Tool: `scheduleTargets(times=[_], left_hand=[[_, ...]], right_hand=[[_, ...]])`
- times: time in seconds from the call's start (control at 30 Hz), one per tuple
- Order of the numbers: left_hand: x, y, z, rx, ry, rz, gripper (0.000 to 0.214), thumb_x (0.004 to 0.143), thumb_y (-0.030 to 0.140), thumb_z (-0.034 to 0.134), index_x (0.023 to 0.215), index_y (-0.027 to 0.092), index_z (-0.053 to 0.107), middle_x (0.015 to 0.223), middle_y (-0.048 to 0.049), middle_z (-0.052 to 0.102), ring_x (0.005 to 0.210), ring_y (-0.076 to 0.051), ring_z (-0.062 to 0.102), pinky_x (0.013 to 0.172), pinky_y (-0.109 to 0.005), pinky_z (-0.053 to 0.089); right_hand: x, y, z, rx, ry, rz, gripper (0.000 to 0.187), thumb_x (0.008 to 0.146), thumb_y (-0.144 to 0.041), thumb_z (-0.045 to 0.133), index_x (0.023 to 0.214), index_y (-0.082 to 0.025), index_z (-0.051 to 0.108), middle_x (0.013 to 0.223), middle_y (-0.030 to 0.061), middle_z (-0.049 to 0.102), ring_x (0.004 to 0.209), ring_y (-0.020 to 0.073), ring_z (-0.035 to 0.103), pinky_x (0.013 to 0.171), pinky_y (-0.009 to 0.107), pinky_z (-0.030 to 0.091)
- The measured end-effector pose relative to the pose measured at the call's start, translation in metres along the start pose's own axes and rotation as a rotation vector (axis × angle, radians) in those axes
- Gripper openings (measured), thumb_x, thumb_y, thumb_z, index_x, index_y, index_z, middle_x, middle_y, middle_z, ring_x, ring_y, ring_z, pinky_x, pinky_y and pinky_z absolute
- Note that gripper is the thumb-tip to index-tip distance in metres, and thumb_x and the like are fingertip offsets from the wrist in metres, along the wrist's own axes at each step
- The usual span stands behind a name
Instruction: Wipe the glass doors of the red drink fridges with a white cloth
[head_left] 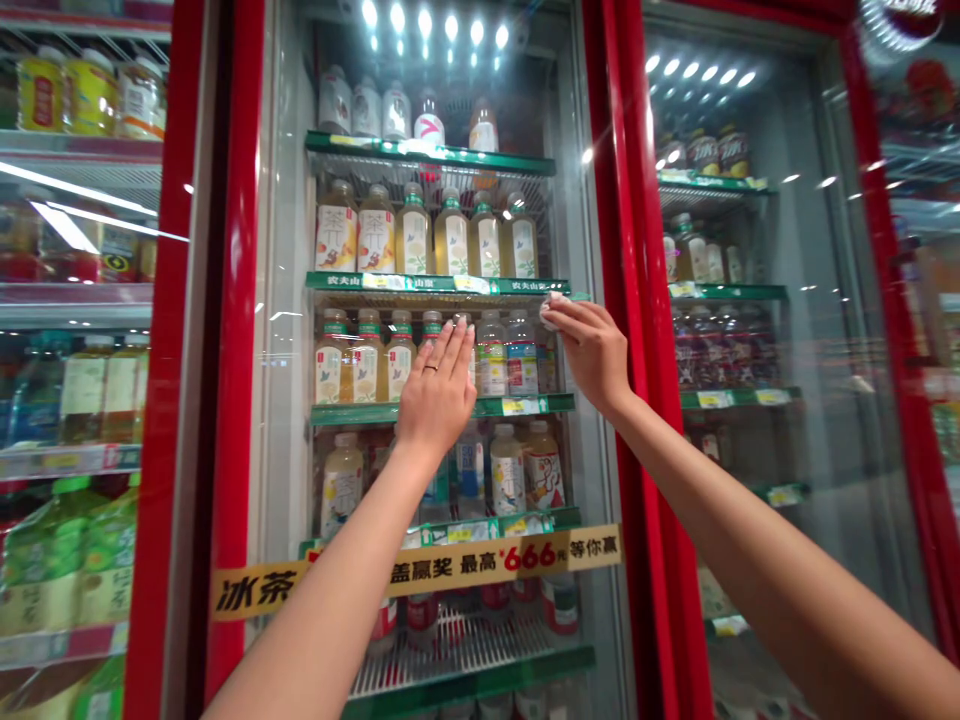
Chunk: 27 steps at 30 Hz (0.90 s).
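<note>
In front of me is the glass door (289,480) of a red-framed drinks fridge. My left hand (437,390) lies flat against the glass with its fingers stretched out, a ring on one finger, and nothing held in it. My right hand (592,350) pinches a small white wad (553,310), which looks like a cloth or tissue, at the glass towards the door's right side. Behind the glass, bottled drinks (451,235) stand on green-edged shelves. My left hand hides part of the third row of bottles.
A gold sticker strip (525,562) with Chinese print and "666" crosses the lower door. At right stands another glass-doored fridge (727,330) with bottles. To the left, shelves (71,460) of drinks show behind glass. Red frames (630,200) separate the doors.
</note>
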<state>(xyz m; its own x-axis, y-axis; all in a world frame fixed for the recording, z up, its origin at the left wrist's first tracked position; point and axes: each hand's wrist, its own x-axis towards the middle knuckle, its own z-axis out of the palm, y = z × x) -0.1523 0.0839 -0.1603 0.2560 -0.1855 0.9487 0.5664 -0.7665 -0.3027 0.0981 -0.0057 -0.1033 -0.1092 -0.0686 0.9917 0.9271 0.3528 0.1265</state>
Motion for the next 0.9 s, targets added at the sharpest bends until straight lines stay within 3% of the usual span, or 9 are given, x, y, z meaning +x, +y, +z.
scheduleTargets(times=[0.17, 0.33, 0.57, 0.77, 0.9], left_hand=[[0.0, -0.001, 0.0, -0.025, 0.002, -0.005, 0.085, 0.105, 0.013, 0.046, 0.177, 0.036, 0.009, 0.182, 0.0006, 0.026, 0.168, -0.027, 0.032, 0.143, -0.056, 0.021], [0.0, 0.001, -0.001, 0.006, -0.009, -0.008, 0.082, 0.105, 0.014, 0.045, 0.178, 0.034, 0.011, 0.182, -0.001, 0.027, 0.168, -0.028, 0.032, 0.143, -0.057, 0.023], [0.0, 0.002, -0.001, 0.071, -0.015, -0.005, 0.08, 0.106, 0.015, 0.045, 0.178, 0.03, 0.013, 0.181, -0.0042, 0.031, 0.168, -0.028, 0.034, 0.141, -0.057, 0.027], [-0.001, 0.0, 0.001, 0.016, 0.009, 0.0, 0.082, 0.105, 0.014, 0.046, 0.178, 0.033, 0.011, 0.182, -0.0012, 0.028, 0.169, -0.028, 0.032, 0.143, -0.056, 0.021], [-0.001, 0.001, -0.002, 0.048, 0.003, 0.02, 0.082, 0.106, 0.015, 0.045, 0.178, 0.031, 0.008, 0.182, -0.0025, 0.027, 0.169, -0.028, 0.032, 0.143, -0.055, 0.023]], right_hand=[[-0.021, 0.006, -0.01, -0.019, -0.014, -0.013, 0.04, 0.107, -0.024, 0.055, 0.127, -0.045, 0.082, 0.135, -0.0057, 0.08, 0.133, 0.027, 0.07, 0.12, 0.058, 0.059], [0.0, -0.002, 0.002, -0.035, 0.066, 0.03, 0.041, 0.108, -0.024, 0.051, 0.126, -0.043, 0.083, 0.136, -0.0032, 0.08, 0.134, 0.0281, 0.07, 0.12, 0.059, 0.059], [-0.016, -0.004, -0.003, -0.006, -0.062, -0.057, 0.042, 0.109, -0.022, 0.05, 0.125, -0.045, 0.082, 0.135, -0.0063, 0.08, 0.134, 0.0264, 0.068, 0.12, 0.056, 0.059], [0.002, -0.006, 0.006, -0.034, 0.019, 0.026, 0.043, 0.107, -0.018, 0.051, 0.123, -0.04, 0.084, 0.136, -0.0014, 0.079, 0.129, 0.0294, 0.069, 0.117, 0.058, 0.06], [0.004, -0.015, 0.014, -0.041, -0.021, -0.043, 0.044, 0.107, -0.015, 0.051, 0.126, -0.04, 0.082, 0.138, -0.003, 0.078, 0.13, 0.0277, 0.068, 0.115, 0.053, 0.062]])
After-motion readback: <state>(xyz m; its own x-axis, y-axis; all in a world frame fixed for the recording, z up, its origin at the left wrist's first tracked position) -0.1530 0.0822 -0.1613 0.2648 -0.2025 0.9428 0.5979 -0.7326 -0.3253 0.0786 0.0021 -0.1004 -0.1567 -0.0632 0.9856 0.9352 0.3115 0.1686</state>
